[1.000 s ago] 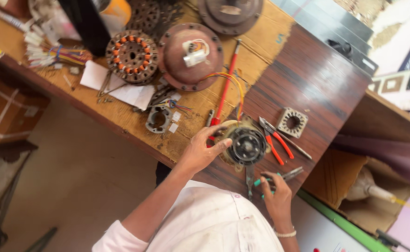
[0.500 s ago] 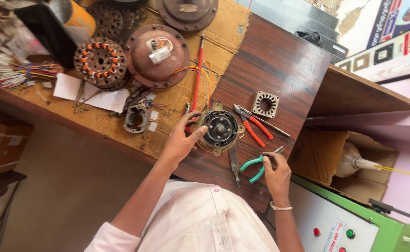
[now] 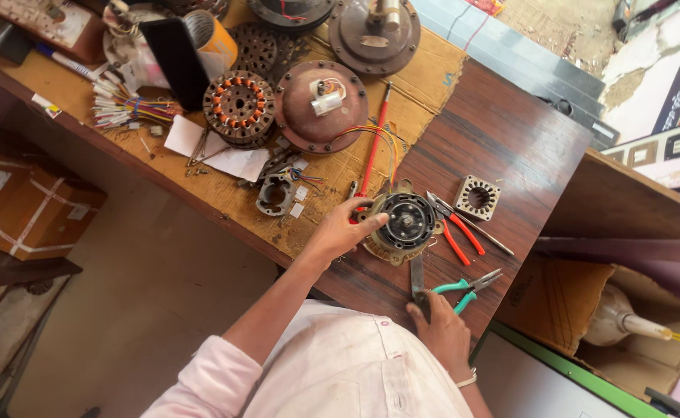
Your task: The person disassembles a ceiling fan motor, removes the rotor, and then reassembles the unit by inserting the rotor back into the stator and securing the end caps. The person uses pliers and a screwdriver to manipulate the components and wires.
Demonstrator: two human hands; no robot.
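Left hand (image 3: 338, 232) gripped the rim of the small motor (image 3: 402, 224) mid-table (image 3: 510, 147). Motor looked heavy, rigid metal; best held by the rim, clear of the wires. Right hand (image 3: 442, 334) was closed loosely on a flat metal tool (image 3: 417, 277), green pliers (image 3: 464, 288) just beside.

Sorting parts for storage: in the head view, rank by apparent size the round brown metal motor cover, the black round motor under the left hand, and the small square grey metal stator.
1. Round brown metal motor cover, clearly largest.
2. Black round motor under the left hand.
3. Small square grey metal stator, smallest.
All lie on one bench, so nearness hardly skews this.
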